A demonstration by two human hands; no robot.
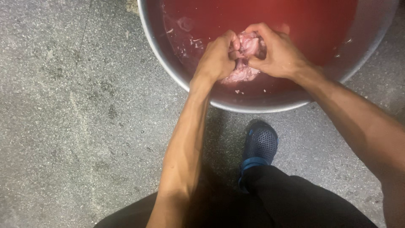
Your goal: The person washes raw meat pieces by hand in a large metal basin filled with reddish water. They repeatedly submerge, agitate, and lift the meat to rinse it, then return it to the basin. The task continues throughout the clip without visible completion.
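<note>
Pale pink meat [244,59] sits in red water [270,21] inside a silver basin [168,63]; the perforated clog [260,145] is dark blue, the floor [76,126] speckled grey.

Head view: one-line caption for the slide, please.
Left hand and right hand grip pale raw meat over a metal basin.

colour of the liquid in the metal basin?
Red, murky liquid in the metal basin; head view, the only one, shows it.

Head view, looking straight down, close over basin [177,80] at 12 o'clock, floor [76,126] at 9.
</note>
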